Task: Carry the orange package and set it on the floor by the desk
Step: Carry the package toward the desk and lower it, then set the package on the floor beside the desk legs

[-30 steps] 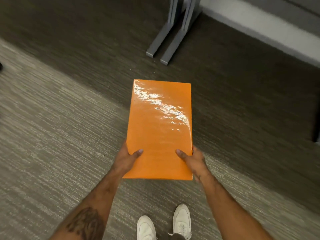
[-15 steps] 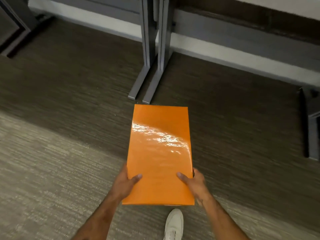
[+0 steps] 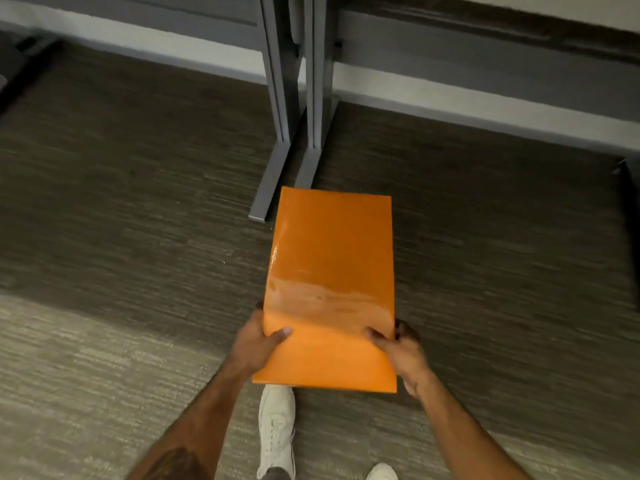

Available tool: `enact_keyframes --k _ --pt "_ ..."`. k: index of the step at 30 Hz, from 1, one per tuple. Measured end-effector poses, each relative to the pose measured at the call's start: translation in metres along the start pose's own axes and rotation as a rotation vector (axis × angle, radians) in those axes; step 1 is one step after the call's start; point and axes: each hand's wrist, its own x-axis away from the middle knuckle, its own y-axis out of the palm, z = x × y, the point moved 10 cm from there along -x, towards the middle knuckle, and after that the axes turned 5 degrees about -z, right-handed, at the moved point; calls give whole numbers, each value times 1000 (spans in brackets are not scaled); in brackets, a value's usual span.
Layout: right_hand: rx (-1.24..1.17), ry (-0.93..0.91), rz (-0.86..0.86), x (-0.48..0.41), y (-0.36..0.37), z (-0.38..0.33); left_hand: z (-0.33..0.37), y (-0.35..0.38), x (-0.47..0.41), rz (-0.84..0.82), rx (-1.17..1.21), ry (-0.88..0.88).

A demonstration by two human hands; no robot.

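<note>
A glossy orange package (image 3: pixel 329 271), flat and rectangular, is held out in front of me above the carpet. My left hand (image 3: pixel 258 344) grips its near left edge, thumb on top. My right hand (image 3: pixel 398 351) grips the near right edge the same way. The package's far end overlaps the foot of the nearer grey desk leg (image 3: pixel 317 98). A second grey desk leg (image 3: pixel 277 109) with a long floor foot stands just left of it. I cannot tell how high the package is above the floor.
Dark striped carpet (image 3: pixel 138 202) lies under the desk, with a lighter carpet band (image 3: pixel 86 375) near me. A grey and white baseboard wall (image 3: pixel 485 109) runs behind the legs. Another dark leg (image 3: pixel 630 220) stands at the right edge. My white shoes (image 3: pixel 275 431) are below the package.
The desk legs and wall have come closer and now fill the top of the view. The package has moved forward until its far end reaches the leg's foot. Both hands keep their grip.
</note>
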Motion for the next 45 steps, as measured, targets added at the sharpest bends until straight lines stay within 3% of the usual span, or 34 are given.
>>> enact_keyframes --k 11,20,33,40,45 --pt "-55 -64 98 -110 26 -27 27 -19 -161 -118 -228 131" --pt "-64 -106 130 -210 20 -24 29 8 -269 -108 -239 236" --pt "-92 -90 126 -277 19 18 2 40 -325 -147 -252 236" --pt "-95 -89 78 -287 20 28 -7 42 -331 -112 -170 229" --pt "238 121 290 -265 8 66 -56 35 -304 -11 215 68"
